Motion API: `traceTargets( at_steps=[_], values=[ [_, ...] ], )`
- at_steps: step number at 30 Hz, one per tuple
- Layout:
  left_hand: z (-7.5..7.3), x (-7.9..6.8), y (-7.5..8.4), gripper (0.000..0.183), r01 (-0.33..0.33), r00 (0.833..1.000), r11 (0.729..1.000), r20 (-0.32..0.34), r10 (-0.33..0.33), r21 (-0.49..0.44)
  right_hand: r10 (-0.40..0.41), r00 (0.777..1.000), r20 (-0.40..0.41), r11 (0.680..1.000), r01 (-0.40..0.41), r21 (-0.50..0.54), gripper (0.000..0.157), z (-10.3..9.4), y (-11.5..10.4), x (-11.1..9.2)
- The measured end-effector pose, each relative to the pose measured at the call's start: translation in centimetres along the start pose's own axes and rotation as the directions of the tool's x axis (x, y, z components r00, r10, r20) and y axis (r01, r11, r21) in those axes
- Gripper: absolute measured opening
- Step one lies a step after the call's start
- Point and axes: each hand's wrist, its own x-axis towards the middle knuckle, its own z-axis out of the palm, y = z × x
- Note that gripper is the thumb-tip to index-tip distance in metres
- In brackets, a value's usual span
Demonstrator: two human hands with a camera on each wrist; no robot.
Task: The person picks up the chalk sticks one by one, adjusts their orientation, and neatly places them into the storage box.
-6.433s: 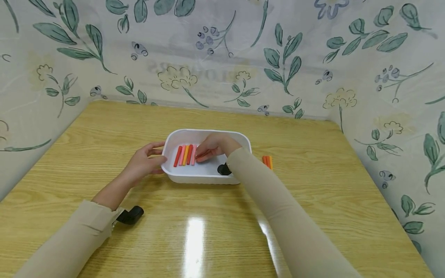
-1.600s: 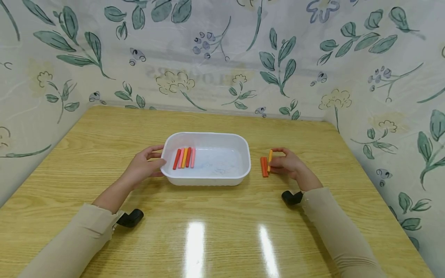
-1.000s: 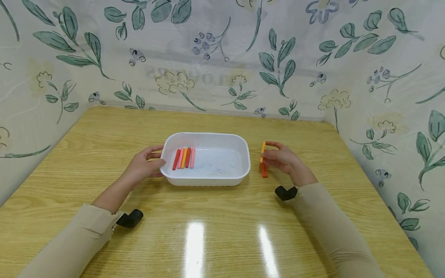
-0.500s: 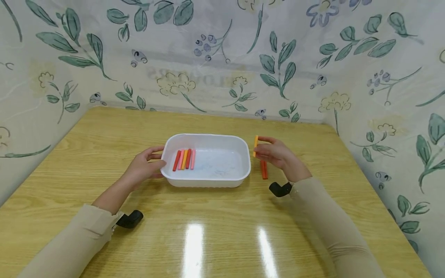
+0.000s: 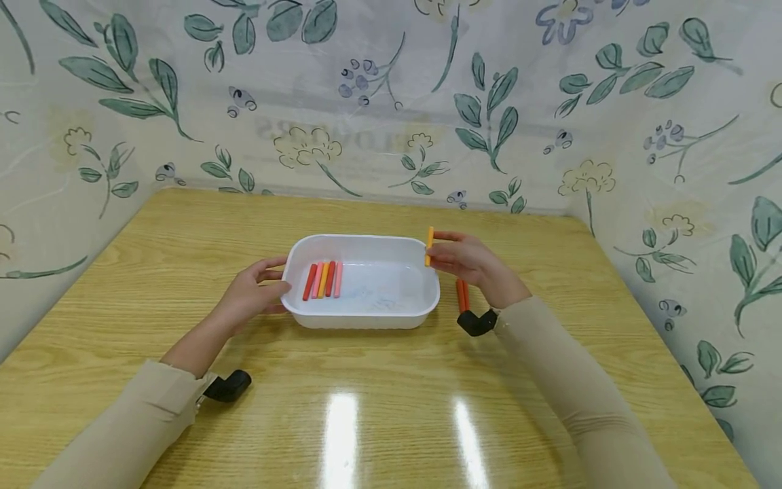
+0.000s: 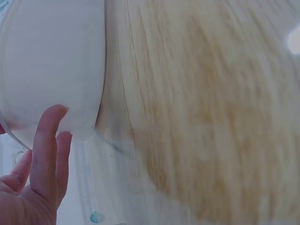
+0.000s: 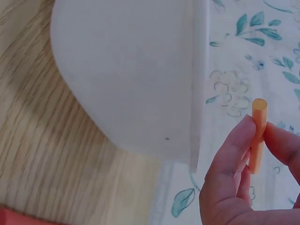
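Note:
On the table stands a white plastic tray (image 5: pixel 360 320). My left hand (image 5: pixel 253 286) holds its left end, thumb at the rim; in the left wrist view the fingers (image 6: pixel 47 136) lie against the outer wall. A row of red, pink and yellow crayons (image 5: pixel 322 280) lies side by side in the tray's left part. My right hand (image 5: pixel 473 265) pinches a yellow-orange crayon (image 7: pixel 258 136) between thumb and fingers, held upright at the tray's right rim. Below that hand, two red-orange crayons (image 5: pixel 462 296) lie on the table, partly covered by the black wrist camera.
The wooden table (image 5: pixel 397 421) runs back to a floral-print cloth (image 5: pixel 379 88) hung around the rear and sides. Black wrist cameras project from the left sleeve (image 5: pixel 140 414) and the right sleeve (image 5: pixel 574 387).
Earlier my right hand was inside the tray, then took the yellow-orange crayon from beside the two red-orange ones. It has since lifted it leftward to the tray's right rim. My left hand stayed put.

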Motion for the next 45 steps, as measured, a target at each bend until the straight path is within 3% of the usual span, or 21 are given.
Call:
traceTargets(
  at_steps=[14, 25, 45],
  values=[
    [-0.1, -0.1, 0.2, 0.059, -0.002, 1.0, 1.0, 0.002, 0.002, 0.007, 0.07, 0.997, -0.042, 0.997, -0.07, 0.011, 0.05, 2.4, -1.1, 1.1],
    [0.0, -0.1, 0.2, 0.059, -0.002, 1.0, 1.0, 0.002, 0.002, 0.003, 0.092, 0.996, 0.01, 0.995, -0.093, 0.035, 0.047, 5.0, -1.7, 2.0],
    [0.0, 0.1, 0.2, 0.06, 0.007, 1.0, 1.0, 0.005, -0.007, -0.003, 0.206, 0.975, 0.089, 0.977, -0.211, 0.045, 0.037, 9.1, -2.7, 3.9]
  ],
)
